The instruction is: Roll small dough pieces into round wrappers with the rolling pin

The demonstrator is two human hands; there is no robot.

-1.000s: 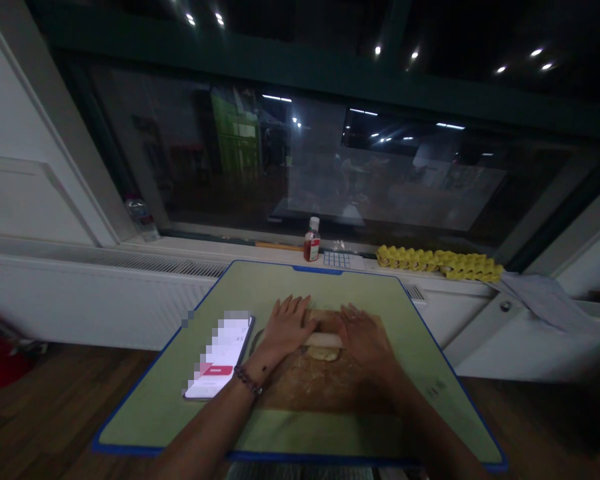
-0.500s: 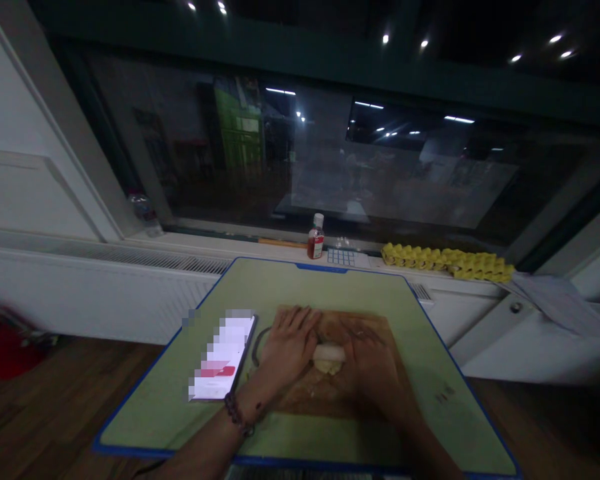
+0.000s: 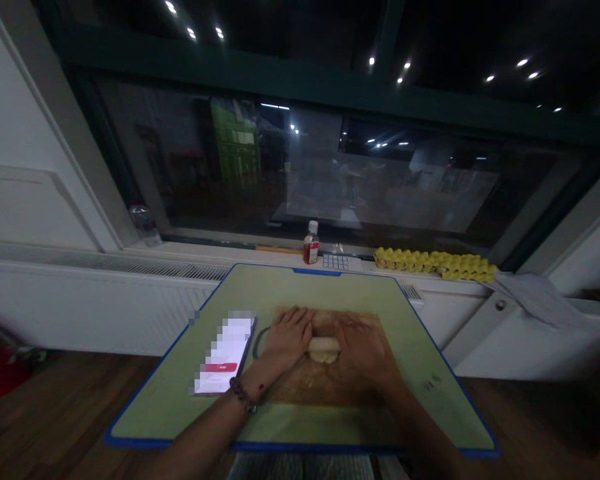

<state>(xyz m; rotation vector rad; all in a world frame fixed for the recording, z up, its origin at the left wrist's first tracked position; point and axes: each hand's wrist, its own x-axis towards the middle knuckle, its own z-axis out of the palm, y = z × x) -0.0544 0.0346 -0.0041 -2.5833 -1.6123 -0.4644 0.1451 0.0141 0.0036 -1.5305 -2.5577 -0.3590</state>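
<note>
A pale rolling pin (image 3: 324, 344) lies crosswise on top of a lump of light dough (image 3: 324, 357), on a brown wooden board (image 3: 320, 393). Only the pin's middle shows; its ends are under my hands. My left hand (image 3: 287, 337) rests palm down over the left end, fingers stretched forward and slightly apart. Over the right end lies my right hand (image 3: 363, 347), also palm down with its fingers extended, a little blurred. Neither hand has its fingers wrapped around the pin. Part of the dough shows on the near side of the pin.
A phone (image 3: 225, 353) with a lit screen lies left of the board on the green, blue-edged table (image 3: 190, 420). Behind, the windowsill holds a small bottle (image 3: 311, 243), a yellow egg carton (image 3: 435, 265), papers (image 3: 543, 300) and a clear plastic bottle (image 3: 145, 225).
The camera view has shifted slightly, so the whole scene sits a bit differently. Both hands stay on the rolling pin over the dough, with little visible change in their pose.
</note>
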